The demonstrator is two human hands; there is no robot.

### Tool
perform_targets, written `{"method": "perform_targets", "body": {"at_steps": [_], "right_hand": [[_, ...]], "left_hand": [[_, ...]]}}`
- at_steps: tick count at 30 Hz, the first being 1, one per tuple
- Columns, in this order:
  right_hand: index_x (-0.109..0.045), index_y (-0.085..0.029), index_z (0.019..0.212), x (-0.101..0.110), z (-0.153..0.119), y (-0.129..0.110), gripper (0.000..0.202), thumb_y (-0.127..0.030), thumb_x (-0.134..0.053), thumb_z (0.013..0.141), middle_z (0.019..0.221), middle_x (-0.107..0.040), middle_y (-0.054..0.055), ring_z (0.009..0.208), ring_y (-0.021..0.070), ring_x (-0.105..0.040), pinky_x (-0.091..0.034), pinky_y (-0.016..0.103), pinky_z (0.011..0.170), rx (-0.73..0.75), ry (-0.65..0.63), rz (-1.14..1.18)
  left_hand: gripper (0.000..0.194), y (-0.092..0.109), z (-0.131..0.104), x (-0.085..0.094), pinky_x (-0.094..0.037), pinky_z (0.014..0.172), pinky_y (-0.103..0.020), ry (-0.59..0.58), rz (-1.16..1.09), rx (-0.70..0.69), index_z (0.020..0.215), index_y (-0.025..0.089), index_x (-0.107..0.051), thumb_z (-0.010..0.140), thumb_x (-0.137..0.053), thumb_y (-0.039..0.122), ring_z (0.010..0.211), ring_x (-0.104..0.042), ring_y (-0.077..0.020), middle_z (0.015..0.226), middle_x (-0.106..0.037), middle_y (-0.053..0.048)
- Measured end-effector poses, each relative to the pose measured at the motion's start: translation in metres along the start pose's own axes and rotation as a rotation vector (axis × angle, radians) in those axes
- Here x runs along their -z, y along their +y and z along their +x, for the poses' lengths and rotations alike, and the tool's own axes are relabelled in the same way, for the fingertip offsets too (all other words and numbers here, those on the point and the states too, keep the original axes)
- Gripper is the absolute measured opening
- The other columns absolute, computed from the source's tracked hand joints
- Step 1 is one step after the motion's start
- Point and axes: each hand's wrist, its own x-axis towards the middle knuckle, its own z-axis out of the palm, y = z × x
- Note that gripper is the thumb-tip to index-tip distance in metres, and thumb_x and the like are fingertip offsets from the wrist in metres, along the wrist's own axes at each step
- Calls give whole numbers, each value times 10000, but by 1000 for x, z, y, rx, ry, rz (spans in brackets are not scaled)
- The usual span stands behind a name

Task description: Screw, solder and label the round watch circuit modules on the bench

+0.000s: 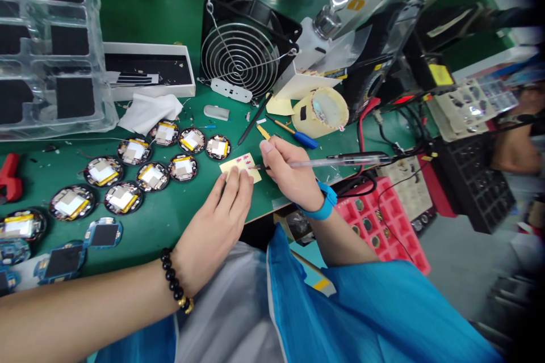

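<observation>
A small yellow paper [242, 162] with several red marks lies on the green table near its front edge. My left hand [225, 212] rests flat with its fingertips on the lower part of this paper. My right hand [292, 173] is closed round a clear pen [340, 161], whose tip is at the paper's right edge. Several round circuit assemblies, one of them [218, 147] just left of the paper, stand in rows on the table.
Behind the paper are a black fan [242, 48], a tape roll [321, 110] and a blue-handled tool [304, 139]. Clear trays [96, 39] stand at the back left. A red tray [392, 218] is at the right. Another person's arm [517, 144] shows at the far right.
</observation>
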Motion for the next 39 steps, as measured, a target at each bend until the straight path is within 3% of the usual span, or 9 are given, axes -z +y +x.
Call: {"method": "perform_targets", "body": {"at_steps": [8,29,39], "right_hand": [[-442,-220,699,0,0,0,543,-626,-519,1050,650,-428,-23,601,123,-379,-291,289,531,6,12,-7],[-437,-220,698,0,0,1,546,-632,-514,1049,642,-422,-22,587,121,-365,-275,291,518,-1,47,-12],[-445,-212,692,1,-1,2,515,-545,-520,1078,632,-419,-30,591,111,-386,-289,284,536,46,4,27]], "left_hand": [[630,0,0,-1,-490,1228,-454,2,40,-9,1554,-65,-464,961,-439,147,1492,-509,-383,1589,-513,-275],[596,-1,1,2,-481,1239,-445,-18,19,-4,1540,2,-522,969,-434,147,1499,-511,-347,1597,-522,-235],[622,0,0,0,-489,1231,-442,-13,87,-15,1554,-26,-489,965,-413,156,1488,-519,-366,1598,-518,-242]]}}
